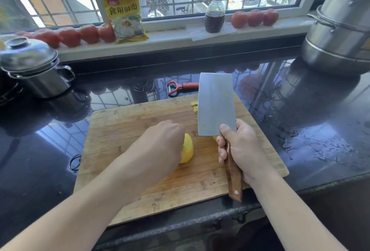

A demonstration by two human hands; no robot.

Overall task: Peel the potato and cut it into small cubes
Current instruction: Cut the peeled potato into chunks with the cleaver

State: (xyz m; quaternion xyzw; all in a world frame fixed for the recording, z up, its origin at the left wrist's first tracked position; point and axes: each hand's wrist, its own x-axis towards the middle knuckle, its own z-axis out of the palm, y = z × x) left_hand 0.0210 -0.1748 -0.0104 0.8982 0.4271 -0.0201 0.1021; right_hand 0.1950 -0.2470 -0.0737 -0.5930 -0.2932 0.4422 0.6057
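Left hand [160, 146] clamps the peeled potato [188, 148], likely slippery and firm; right hand [242, 150] grips the cleaver [215, 104] handle.

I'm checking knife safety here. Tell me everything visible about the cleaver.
The wide rectangular steel cleaver has a plain grey blade and a brown wooden handle with a pale rivet near its end. The right hand grips the handle. The blade points away from the person, above the wooden cutting board. Small yellow bits cling to its flat side.
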